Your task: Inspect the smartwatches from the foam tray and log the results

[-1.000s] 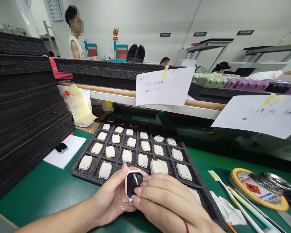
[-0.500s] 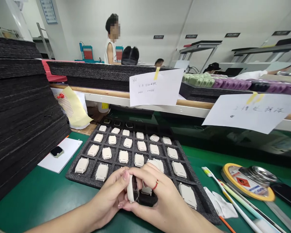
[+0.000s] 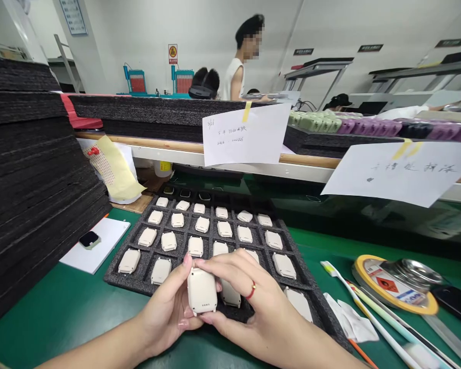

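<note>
Between my two hands is a cream smartwatch case (image 3: 202, 291), its back with small contact dots facing me. My left hand (image 3: 168, 302) grips its left side, thumb at the top corner. On the right, my right hand (image 3: 249, 302), with a red band on one finger, pinches the top and bottom corners. Both hands are over the near edge of a black foam tray (image 3: 146, 283). Similar cream watch cases (image 3: 284, 266) lie in the tray's compartments, mostly back side up. My right hand hides some of the compartments.
A watch (image 3: 89, 240) rests on white paper (image 3: 111, 233) at left, beside tall stacked black foam trays (image 3: 34, 195). At right lie a toothbrush (image 3: 361, 302), a yellow-rimmed tape roll (image 3: 394, 287) and white tissue (image 3: 353, 320). A shelf edge (image 3: 311, 177) crosses behind; a person (image 3: 236, 72) is beyond it.
The watch case has turned from edge-on, with its dark glass facing right, to back side toward me. Both hands keep hold of it. The person behind has moved right.
</note>
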